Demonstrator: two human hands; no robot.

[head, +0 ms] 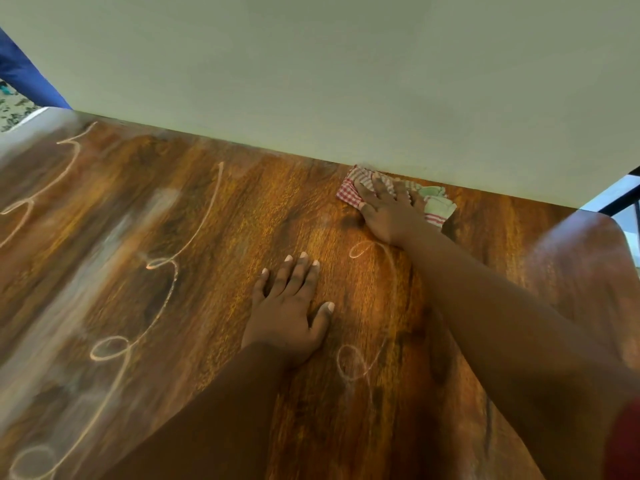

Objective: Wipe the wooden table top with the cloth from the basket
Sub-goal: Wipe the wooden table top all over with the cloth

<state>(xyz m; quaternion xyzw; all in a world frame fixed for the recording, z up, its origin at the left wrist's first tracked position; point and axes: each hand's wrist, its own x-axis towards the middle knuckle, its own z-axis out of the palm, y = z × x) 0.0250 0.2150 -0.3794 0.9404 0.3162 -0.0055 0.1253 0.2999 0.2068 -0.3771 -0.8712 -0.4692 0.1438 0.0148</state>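
A glossy brown wooden table top (194, 258) fills the view, marked with pale chalk loops and curls (110, 348). A crumpled cloth (349, 192), red-and-white checked with a pale green part, lies at the table's far edge against the wall. My right hand (388, 213) presses flat on the cloth, fingers spread over it, arm stretched forward. My left hand (287, 310) rests palm down on the bare wood nearer to me, fingers apart, holding nothing. No basket is in view.
A plain pale green wall (329, 74) rises directly behind the table. Blue fabric (24, 74) and a patterned surface show at the far left. A dark frame (623, 199) sits past the table's rounded right corner. Light glare streaks the left part of the wood.
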